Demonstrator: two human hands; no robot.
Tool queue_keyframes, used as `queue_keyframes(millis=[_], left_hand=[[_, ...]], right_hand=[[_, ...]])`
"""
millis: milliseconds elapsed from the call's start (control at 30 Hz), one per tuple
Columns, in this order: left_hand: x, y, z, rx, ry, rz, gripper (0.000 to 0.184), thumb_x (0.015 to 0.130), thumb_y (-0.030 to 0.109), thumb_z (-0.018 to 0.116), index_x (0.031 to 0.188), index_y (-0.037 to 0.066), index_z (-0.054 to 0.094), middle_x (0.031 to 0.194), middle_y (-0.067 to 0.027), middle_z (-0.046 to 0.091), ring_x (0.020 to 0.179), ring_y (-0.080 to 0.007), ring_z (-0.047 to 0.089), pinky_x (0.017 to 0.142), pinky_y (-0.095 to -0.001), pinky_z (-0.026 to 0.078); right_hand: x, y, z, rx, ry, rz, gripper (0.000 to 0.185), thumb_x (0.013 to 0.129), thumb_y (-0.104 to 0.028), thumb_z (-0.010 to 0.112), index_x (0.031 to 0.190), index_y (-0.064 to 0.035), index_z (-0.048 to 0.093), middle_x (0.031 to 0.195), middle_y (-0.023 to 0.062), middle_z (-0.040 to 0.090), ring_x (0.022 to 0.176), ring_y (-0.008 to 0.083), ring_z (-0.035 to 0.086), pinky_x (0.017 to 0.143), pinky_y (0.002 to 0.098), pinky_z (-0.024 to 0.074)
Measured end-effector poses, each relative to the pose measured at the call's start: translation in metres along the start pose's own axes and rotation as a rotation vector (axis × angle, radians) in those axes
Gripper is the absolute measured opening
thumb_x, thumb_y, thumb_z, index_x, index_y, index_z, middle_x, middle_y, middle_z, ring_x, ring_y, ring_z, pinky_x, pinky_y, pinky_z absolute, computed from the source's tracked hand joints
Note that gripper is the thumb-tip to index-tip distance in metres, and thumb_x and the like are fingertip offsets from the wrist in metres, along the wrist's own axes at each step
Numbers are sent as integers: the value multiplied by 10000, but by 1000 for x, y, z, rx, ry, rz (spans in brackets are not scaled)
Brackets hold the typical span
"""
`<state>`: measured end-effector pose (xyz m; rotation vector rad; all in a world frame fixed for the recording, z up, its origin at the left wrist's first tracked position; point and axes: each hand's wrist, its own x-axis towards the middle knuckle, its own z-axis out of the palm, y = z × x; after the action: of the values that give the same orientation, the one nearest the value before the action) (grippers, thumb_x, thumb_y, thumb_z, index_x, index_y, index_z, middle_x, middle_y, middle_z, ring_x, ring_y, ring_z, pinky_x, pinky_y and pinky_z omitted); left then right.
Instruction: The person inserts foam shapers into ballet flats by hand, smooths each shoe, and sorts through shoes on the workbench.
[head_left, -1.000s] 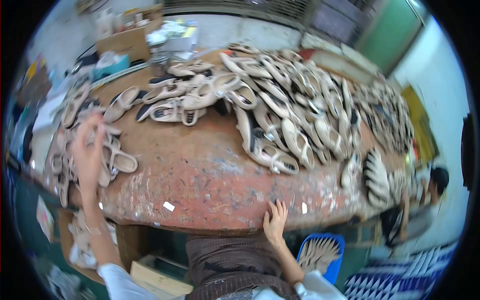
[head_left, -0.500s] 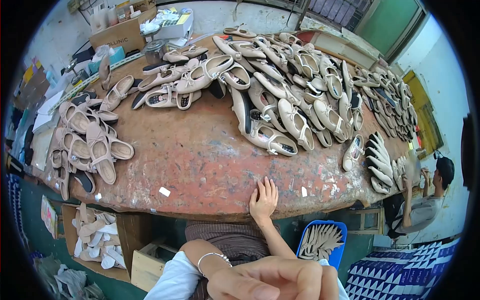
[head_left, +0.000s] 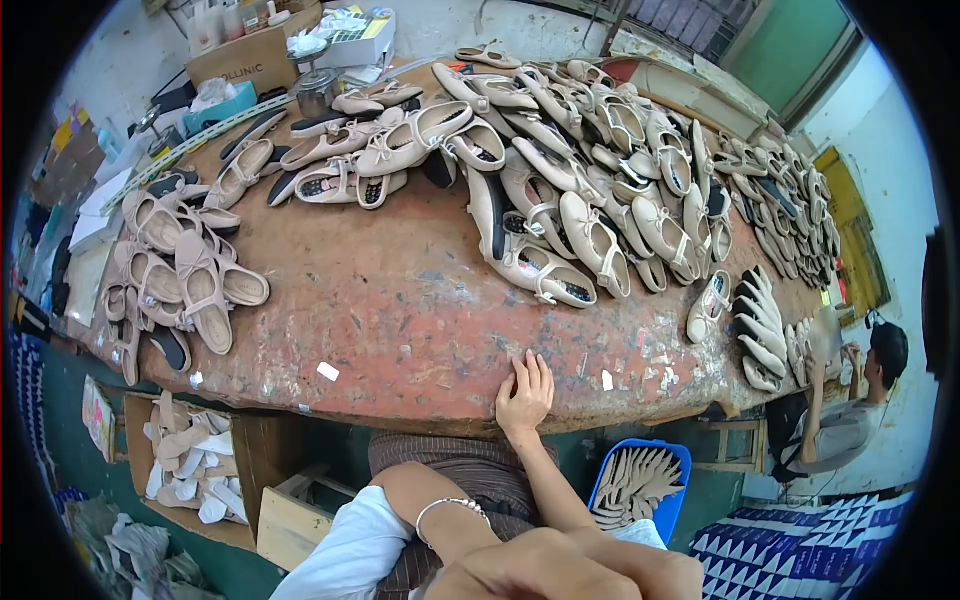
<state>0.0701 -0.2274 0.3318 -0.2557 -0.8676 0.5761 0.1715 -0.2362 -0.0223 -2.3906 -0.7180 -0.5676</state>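
My right hand (head_left: 525,392) lies flat on the front edge of the worn table (head_left: 400,340), fingers stretched out and holding nothing. Close to the camera at the bottom is my left hand (head_left: 570,570), with a beaded bracelet (head_left: 455,505) on its wrist. Its fingers are bent and partly cut off by the frame, so anything inside them is hidden. Beyond my right hand lies a beige strapped flat shoe (head_left: 540,275), at the front of a large heap of similar shoes (head_left: 610,170). A smaller pile of beige flats (head_left: 190,270) sits at the left.
Below the table are a cardboard box of insole-shaped pieces (head_left: 195,460) and a blue bin (head_left: 645,485) with beige pieces. A row of shoes (head_left: 760,330) stands at the right, near another person (head_left: 850,415). White scraps (head_left: 327,372) lie on the tabletop.
My left hand has turned and dropped lower, partly out of frame. A shoe standing on end at the back left now lies over. My right hand stays on the table.
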Motion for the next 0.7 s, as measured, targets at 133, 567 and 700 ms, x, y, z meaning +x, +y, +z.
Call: queue_keyframes(millis=[133,567,700], left_hand=[[2,22,2,239,2,-115,529,1044,357,427,942,-86,697,935,-205,643,792,-252,615,711,-324,509],[16,49,14,693,-72,-445,676,1039,473,334,857,-98,647,906,-274,658,749,-362,675,606,-420,548],[45,66,-43,935,-544,-411,590,1016,477,398,949,-53,648,1011,-272,659,880,-391,666,704,-443,552]], right_hand=[[1,-2,0,-4,-2,2,296,817,-116,609,1092,-73,707,1272,148,638,1226,354,558,1054,516,411],[0,-4,1,16,-3,9,311,818,-107,607,1114,-74,698,1275,140,636,1218,355,560,1046,510,418],[4,-5,-5,10,-55,13,339,807,-94,612,1136,-80,689,1295,144,619,1235,351,544,1059,505,405]])
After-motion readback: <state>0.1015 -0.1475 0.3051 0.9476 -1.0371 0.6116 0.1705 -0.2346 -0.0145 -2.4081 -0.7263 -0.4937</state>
